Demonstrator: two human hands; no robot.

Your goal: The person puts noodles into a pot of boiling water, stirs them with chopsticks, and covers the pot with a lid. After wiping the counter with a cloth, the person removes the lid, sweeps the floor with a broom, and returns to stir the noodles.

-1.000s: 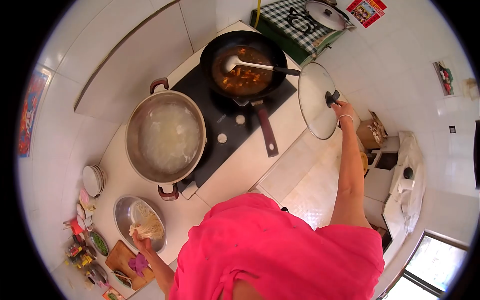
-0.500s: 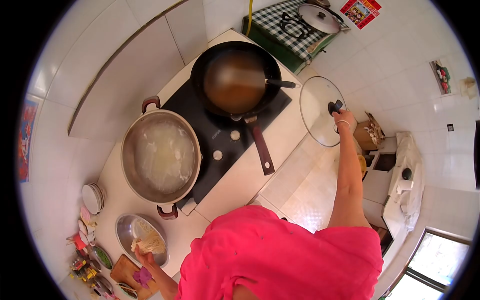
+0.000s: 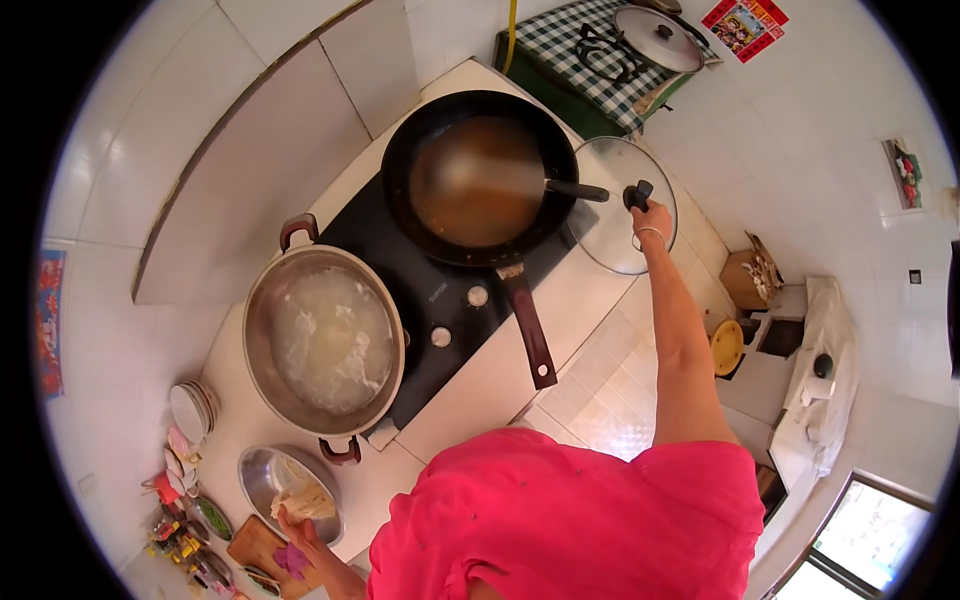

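My right hand (image 3: 652, 220) is closed on the black knob of a glass lid (image 3: 605, 235), which it holds over the counter's far right end, beside the wok. My left hand (image 3: 303, 532) grips a bundle of pale noodles (image 3: 308, 500) at the metal bowl (image 3: 256, 480) on the left. A wide two-handled pot (image 3: 262, 365) holds cloudy, whitish water. Brown liquid fills the bottom of the black wok (image 3: 400, 150), partly blurred by steam, and a dark-handled utensil (image 3: 580, 190) rests in it with its head hidden.
Pot and wok stand on a black cooktop (image 3: 440, 295). Stacked white bowls (image 3: 190, 410), a dish of chopped greens (image 3: 212, 518) and a wooden cutting board (image 3: 255, 545) with something purple lie at left. A checked cloth (image 3: 560, 45) at the back bears another lid (image 3: 658, 38).
My right hand has brought the glass lid slightly left, closer to the wok. My left hand still grips the noodles, lower in the bowl. The camera view has shifted a little.
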